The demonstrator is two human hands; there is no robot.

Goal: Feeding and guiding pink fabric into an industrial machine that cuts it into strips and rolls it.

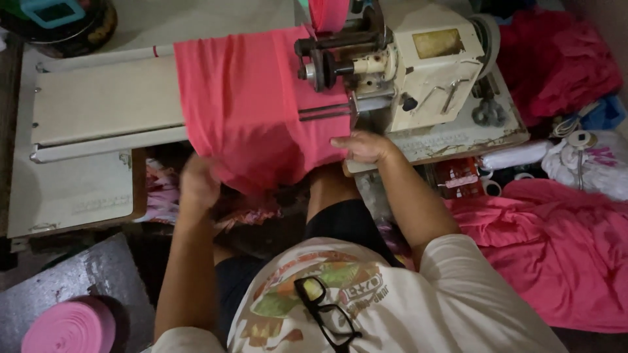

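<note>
Nearest the lens, black-framed glasses hooked at the neck of a white printed shirt, dark shorts just above. Lower left, a roll of pink tape beside a grey slab.

Left hand blurred, under the hanging lower edge of the pink fabric, touching it; grip on the cloth impossible to tell. Right hand laid flat on the fabric's right edge at the front of the sewing machine, fingers stretched out and pointing left, pressing rather than clasping.

Pink fabric draped over the cream machine arm, reaching from the top of the table down past its front edge, with its right side tucked against the dark rollers of the machine head.

Right of the machine: a heap of red cloth, more pink cloth piled low at the right, a white bundle between them. Top left, a dark round container.
</note>
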